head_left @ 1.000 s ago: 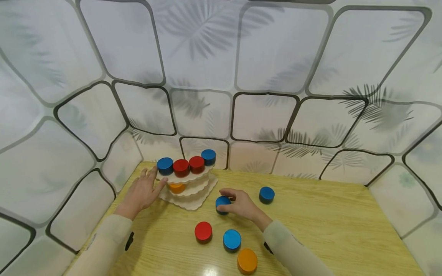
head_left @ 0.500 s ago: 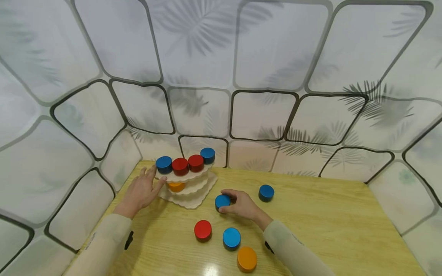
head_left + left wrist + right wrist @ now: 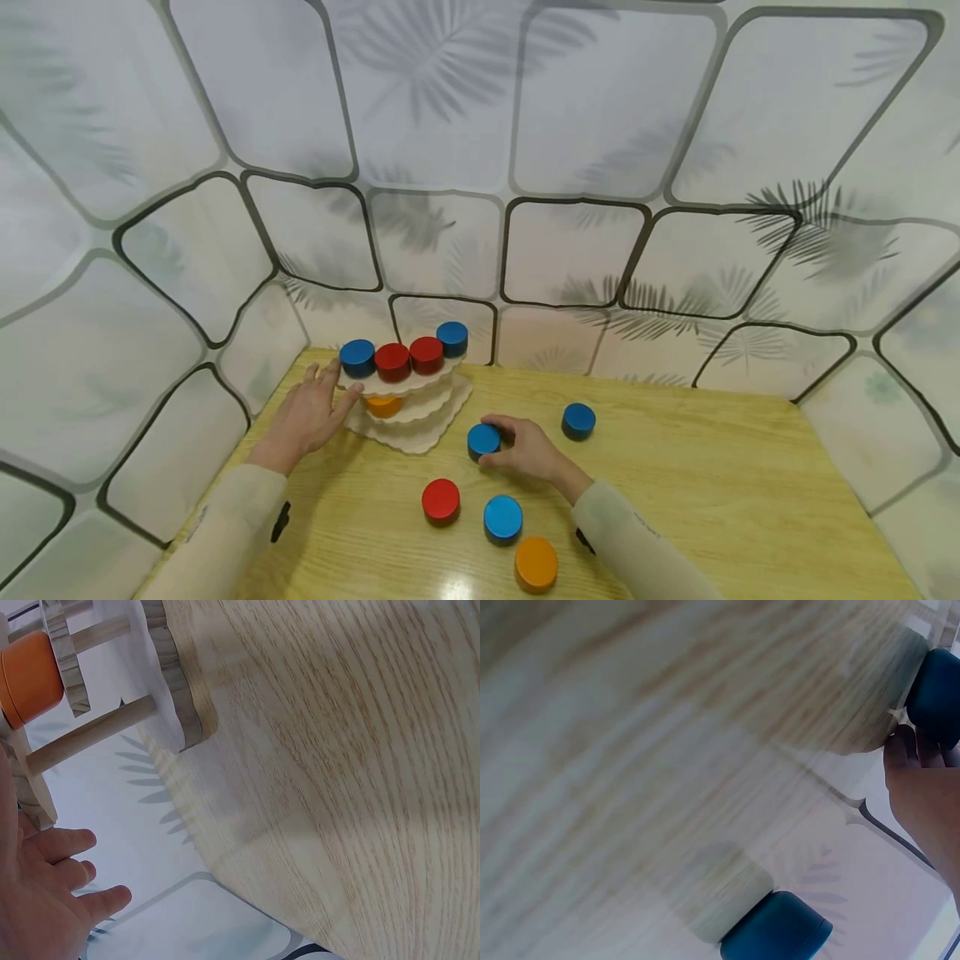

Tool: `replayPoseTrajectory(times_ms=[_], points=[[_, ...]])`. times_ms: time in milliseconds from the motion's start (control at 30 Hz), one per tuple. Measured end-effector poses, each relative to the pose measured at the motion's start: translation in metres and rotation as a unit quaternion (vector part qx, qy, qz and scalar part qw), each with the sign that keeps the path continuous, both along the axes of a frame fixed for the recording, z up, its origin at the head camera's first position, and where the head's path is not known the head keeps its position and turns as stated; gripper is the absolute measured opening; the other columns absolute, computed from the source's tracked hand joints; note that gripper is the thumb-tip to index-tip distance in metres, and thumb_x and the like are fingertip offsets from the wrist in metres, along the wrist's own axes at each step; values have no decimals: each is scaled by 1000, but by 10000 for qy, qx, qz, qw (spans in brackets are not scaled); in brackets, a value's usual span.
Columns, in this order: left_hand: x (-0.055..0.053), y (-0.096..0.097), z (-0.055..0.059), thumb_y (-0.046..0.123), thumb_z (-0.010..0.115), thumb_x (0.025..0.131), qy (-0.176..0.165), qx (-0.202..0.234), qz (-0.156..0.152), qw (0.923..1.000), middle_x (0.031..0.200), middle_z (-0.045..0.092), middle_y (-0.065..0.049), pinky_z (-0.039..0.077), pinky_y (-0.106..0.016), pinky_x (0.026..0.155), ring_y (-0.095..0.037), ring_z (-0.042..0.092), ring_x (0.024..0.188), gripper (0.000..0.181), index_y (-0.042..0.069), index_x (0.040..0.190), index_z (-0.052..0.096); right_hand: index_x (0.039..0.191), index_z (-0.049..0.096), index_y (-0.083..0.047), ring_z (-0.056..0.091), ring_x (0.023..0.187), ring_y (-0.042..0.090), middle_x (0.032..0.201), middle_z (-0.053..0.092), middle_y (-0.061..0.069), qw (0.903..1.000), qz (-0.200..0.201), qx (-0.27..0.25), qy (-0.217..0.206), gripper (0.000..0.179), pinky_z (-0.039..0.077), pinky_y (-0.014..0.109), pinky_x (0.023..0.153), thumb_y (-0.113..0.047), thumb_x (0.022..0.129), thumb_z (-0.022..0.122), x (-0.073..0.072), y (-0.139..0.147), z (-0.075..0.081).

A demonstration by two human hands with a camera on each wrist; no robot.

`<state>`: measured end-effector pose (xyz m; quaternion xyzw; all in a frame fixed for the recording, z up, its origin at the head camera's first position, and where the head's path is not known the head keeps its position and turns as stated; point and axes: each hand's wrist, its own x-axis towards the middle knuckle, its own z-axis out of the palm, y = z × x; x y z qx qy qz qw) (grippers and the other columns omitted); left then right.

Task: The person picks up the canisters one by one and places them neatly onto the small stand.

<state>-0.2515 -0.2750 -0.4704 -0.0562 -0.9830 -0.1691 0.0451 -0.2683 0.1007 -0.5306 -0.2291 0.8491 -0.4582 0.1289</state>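
Observation:
A pale wooden three-tier stand (image 3: 405, 385) with wavy edges stands at the back left. My left hand (image 3: 306, 415) touches the left end of its top tier, thumb along the front edge; in the left wrist view its other fingers (image 3: 105, 901) stretch out loosely past the board. Two red discs and two blue discs stand in a row on that tier. An orange disc (image 3: 30, 675) sits on a lower tier. Right of the stand, my right hand (image 3: 531, 450) holds a blue disc (image 3: 482, 441) between thumb and fingers, close over the table.
On the wooden table (image 3: 675, 500) lie a red disc (image 3: 441, 502), a lighter blue disc (image 3: 502, 519) and an orange disc (image 3: 536, 564), all nearer than my right hand. Another blue disc (image 3: 578, 422) lies beyond it to the right. Patterned panels (image 3: 577, 250) enclose the back and sides.
My right thumb has shifted from across the front of the blue disc to its lower right edge. The left hand keeps its place at the stand.

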Motion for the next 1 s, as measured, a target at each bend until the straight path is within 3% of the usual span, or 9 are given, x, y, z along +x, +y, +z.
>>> replayPoseTrajectory(times_ms=[400,600,1000], points=[[0,-1,1,57,32,112,68,-6,-16,10000,165,33,-35,29,-72,121,-60,25,153,85,-11,162,25,146,61,-2,61,133,35,148,64,16,9998,-131,131,53,65,46,56,116,-22,89,87,0,-5,6],[0,-1,1,58,31,112,72,9,-7,10000,165,33,-35,29,-73,121,-60,25,153,85,-11,162,25,144,63,-4,66,117,29,142,67,14,9998,-167,90,11,63,55,50,104,-24,90,86,-1,-9,15],[2,0,2,58,32,112,60,42,-52,10000,166,32,-35,29,-73,121,-60,24,153,85,-10,163,24,143,65,-9,68,103,20,134,71,12,9999,-123,76,-83,62,58,30,81,-27,88,88,-6,-22,29]])
